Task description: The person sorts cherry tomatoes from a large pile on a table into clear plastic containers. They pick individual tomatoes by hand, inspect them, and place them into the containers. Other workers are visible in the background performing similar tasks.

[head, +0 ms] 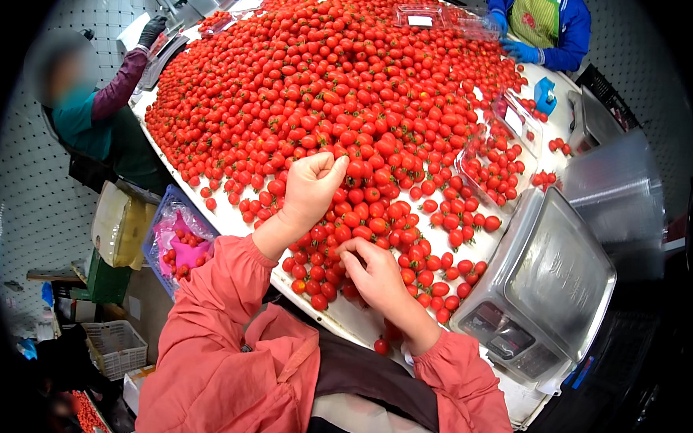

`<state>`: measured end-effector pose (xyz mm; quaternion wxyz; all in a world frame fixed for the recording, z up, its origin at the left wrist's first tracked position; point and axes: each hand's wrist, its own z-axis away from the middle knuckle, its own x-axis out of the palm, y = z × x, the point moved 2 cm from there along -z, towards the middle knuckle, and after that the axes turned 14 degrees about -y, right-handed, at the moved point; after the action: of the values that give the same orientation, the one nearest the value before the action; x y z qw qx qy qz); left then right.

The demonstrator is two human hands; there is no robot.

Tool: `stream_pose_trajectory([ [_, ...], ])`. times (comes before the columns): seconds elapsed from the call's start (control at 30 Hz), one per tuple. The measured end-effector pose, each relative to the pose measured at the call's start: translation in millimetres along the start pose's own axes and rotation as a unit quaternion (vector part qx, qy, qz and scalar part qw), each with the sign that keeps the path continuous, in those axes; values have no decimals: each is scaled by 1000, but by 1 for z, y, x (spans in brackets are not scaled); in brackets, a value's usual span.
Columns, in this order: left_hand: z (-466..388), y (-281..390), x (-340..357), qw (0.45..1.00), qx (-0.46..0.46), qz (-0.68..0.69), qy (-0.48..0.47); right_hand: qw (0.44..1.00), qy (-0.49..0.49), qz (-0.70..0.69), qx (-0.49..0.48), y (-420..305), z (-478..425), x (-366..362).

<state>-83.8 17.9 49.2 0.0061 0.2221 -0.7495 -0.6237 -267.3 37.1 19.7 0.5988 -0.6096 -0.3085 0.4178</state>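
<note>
A large heap of red cherry tomatoes [328, 84], some with green stems, covers much of the white table [237, 221]. Above its near part is my left hand [314, 184], fingers curled and thumb against them; whether anything lies inside is hidden. Lower and to the right, my right hand [373, 272] is bent over the tomatoes near the table edge, thumb and forefinger close together; its fingertips partly hide what they touch. A clear plastic clamshell [497, 170] with tomatoes in it lies to the right, its lid folded back.
A digital scale [550, 275] stands at the right edge, with stacked clear containers [610, 191] behind it. A blue tape dispenser [545, 96] lies farther back. A purple crate [168, 233] is at the left edge. Co-workers are at the far left [81, 104] and far right [542, 28].
</note>
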Motion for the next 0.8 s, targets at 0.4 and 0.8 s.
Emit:
stream_pose_trajectory([
  [0.4, -33, -22, 0, 979, -6, 204, 7, 988, 136, -23, -64, -67, -46, -28],
  [0.8, -31, -44, -29, 983, 149, 91, 51, 907, 177, 382, -3, -23, -263, -195],
])
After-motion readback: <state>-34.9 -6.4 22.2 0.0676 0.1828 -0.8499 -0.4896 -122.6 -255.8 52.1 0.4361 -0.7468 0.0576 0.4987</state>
